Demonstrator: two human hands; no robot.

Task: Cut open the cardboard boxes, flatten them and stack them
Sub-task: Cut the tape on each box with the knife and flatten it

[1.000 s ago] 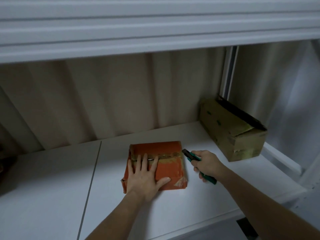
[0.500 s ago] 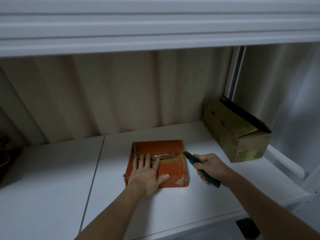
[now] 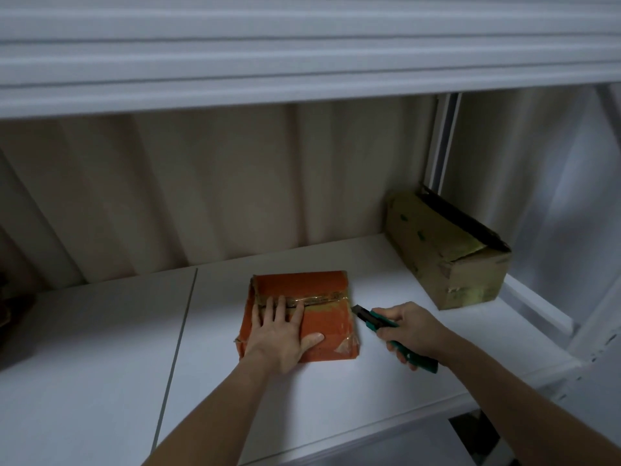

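A small orange cardboard box (image 3: 312,285) lies flat on the white shelf (image 3: 100,348), sealed by a strip of clear tape across its top. My left hand (image 3: 280,334) presses down on its near left part with straight, spread fingers that reach the tape. My right hand (image 3: 411,327) grips a green utility knife (image 3: 376,320). The knife's blade end points left and sits at the box's right edge, at the end of the tape.
A larger tan cardboard box (image 3: 447,253) with a torn top stands at the shelf's back right corner. An upper shelf (image 3: 302,55) hangs overhead. A corrugated beige wall (image 3: 218,183) closes the back. A dark object (image 3: 10,307) shows at the far left.
The knife tip has moved left until it meets the box's right edge at the tape. My left hand stays pressed on the box.
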